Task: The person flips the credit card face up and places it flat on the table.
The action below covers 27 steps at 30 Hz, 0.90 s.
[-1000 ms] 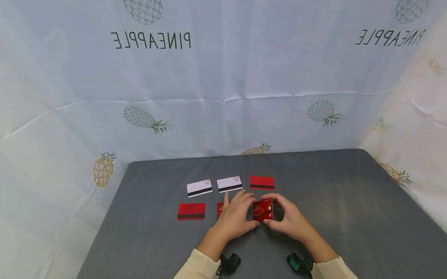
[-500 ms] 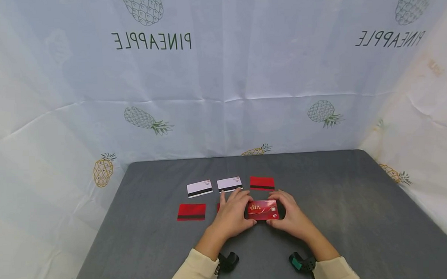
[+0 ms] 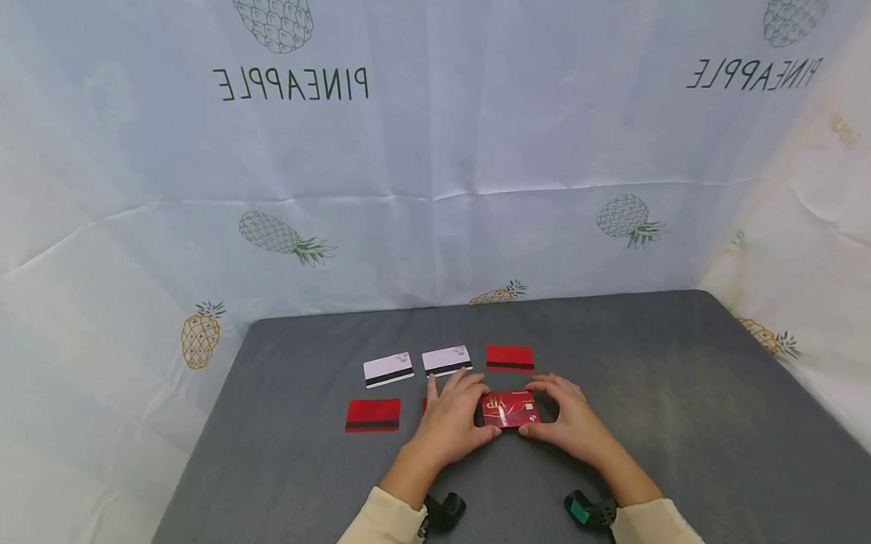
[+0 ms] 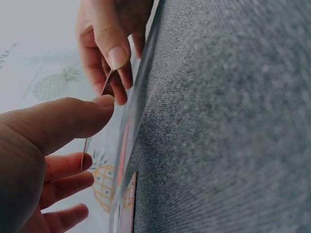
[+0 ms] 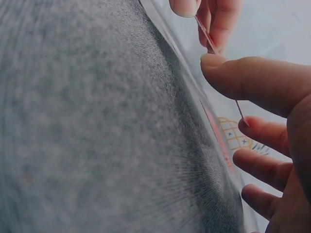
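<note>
A red VIP card (image 3: 510, 409) is held up off the table between both hands, its printed face towards the head camera. My left hand (image 3: 449, 422) pinches its left end between thumb and forefinger. At the other end my right hand (image 3: 574, 429) does the same. The wrist views show the card edge-on, as a thin line (image 4: 84, 148) in the left one and a thin line (image 5: 206, 34) in the right. The remaining fingers of each hand are spread loosely. Another red card (image 3: 425, 404) lies mostly hidden behind my left hand.
On the grey table (image 3: 306, 485), a white card (image 3: 388, 370), a second white card (image 3: 446, 360) and a red striped card (image 3: 510, 357) form the far row. Nearer, at the left, lies another red striped card (image 3: 372, 415). A pineapple-print curtain (image 3: 431, 144) encloses the table.
A second ago the card was turned partly edge-on beside the left hand. It has swung round to face the camera, and both hands now hold its ends, the right slightly further right.
</note>
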Available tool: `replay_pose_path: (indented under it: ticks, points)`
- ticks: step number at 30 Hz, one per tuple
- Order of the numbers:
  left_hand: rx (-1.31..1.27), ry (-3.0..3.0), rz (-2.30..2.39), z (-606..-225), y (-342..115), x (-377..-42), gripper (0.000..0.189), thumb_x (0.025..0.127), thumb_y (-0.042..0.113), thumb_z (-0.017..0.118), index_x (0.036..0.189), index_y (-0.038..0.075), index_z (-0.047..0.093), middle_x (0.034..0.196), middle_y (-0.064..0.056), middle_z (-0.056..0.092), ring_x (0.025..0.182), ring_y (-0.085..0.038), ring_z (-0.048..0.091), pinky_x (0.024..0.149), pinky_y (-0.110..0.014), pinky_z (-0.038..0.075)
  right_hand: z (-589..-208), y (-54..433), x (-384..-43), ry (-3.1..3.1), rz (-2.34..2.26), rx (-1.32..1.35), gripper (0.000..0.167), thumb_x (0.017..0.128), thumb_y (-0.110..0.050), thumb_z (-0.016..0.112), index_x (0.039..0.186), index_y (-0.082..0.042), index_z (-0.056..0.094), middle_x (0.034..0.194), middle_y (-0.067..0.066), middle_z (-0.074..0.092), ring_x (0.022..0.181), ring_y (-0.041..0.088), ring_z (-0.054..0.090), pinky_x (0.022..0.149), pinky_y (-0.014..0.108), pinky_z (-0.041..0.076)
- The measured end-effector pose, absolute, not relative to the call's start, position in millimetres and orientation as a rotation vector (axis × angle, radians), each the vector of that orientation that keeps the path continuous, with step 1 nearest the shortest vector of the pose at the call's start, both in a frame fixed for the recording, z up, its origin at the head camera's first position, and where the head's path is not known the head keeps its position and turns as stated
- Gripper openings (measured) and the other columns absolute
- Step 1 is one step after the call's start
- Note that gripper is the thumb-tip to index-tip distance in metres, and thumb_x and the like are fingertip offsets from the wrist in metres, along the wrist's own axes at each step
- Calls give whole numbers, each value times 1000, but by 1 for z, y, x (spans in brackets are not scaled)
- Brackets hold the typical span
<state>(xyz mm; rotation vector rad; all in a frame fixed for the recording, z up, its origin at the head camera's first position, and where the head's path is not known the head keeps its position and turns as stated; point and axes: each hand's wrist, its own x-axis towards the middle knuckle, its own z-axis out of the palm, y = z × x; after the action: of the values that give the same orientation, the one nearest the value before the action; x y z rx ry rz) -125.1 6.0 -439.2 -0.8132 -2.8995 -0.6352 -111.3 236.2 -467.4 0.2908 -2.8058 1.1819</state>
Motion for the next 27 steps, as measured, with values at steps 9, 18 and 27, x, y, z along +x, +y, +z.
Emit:
replay_pose_path:
  ticks: [9,18,27]
  points:
    - [-787,-2917,-649,-445,8,-121,56,81,45,78,127,17,63,137,1,59,140,-25,41,110,-71,22,-467,241,-111,-2863,1202,234,66,72,-39,87,128,-12,64,142,14,49,143,43,22,107,70,29]
    - [-762,-2964,-580,-444,13,-120,55,80,43,79,125,15,64,132,0,61,136,-27,45,109,-72,23,-469,241,-111,-2910,1184,216,67,73,-38,86,129,-10,63,146,16,45,144,43,20,108,68,29]
    - [-760,-3030,-464,-435,27,-124,55,79,40,81,124,13,64,130,-2,62,133,-28,47,108,-71,26,-471,243,-111,-2899,1194,194,65,74,-32,85,128,-6,63,146,15,45,144,41,21,109,65,32]
